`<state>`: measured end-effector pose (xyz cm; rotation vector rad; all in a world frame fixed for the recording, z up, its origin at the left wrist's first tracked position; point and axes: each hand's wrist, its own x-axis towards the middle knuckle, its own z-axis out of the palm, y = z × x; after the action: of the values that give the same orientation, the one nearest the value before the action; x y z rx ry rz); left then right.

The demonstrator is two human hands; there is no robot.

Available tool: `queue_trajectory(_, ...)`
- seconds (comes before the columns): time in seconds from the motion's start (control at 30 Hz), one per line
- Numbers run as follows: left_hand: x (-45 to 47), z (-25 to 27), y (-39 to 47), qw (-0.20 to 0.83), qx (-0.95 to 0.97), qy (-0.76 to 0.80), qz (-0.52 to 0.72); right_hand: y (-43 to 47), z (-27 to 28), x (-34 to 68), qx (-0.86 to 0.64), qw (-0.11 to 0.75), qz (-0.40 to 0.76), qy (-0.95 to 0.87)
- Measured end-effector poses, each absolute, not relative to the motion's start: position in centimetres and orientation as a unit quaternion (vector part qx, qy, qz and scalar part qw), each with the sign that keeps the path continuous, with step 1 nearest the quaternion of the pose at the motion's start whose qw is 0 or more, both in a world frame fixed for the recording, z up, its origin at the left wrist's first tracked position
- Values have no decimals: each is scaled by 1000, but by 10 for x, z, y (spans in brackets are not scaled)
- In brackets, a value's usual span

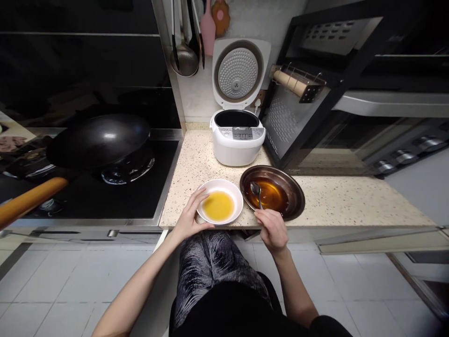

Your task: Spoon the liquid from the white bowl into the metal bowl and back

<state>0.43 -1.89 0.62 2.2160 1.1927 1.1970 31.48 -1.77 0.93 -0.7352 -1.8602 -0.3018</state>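
Head view showed me a speckled countertop (351, 194) between a black gas stove (80, 199) carrying a wok (105, 140) and a dark metal rack (282, 119). Near its front edge, the left hand (191, 217) grasped the side of a white bowl (239, 199) of yellow liquid (219, 206); the right hand (273, 229) clasped a metal spoon (256, 188) inside a steel basin (299, 196) of amber liquid (275, 199), just beside the bowl. Behind them I saw an open rice cooker (238, 152), utensils (184, 61) hanging on the grey wall (196, 100), and pale floor tiles (115, 276) below.
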Motion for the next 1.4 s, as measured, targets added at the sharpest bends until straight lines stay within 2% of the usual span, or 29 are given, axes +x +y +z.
queue_trajectory(0.1,4,6,-19,174,785,415,426,-18,15,311,-316,558,-122,-757)
queue_trajectory(0.33,5,5,-19,179,782,416,429,-26,26,293,-365,697,-64,-614)
queue_trajectory(0.43,4,4,-19,181,780,421,426,-31,27,283,-350,726,-32,-590)
queue_trajectory(0.7,4,4,-18,180,780,420,427,-44,15,259,-323,682,67,-653)
queue_trajectory(0.93,5,5,-18,179,780,420,428,-43,7,247,-349,654,103,-664)
queue_trajectory(1.4,6,8,-19,184,780,423,424,-41,2,240,-386,669,187,-607)
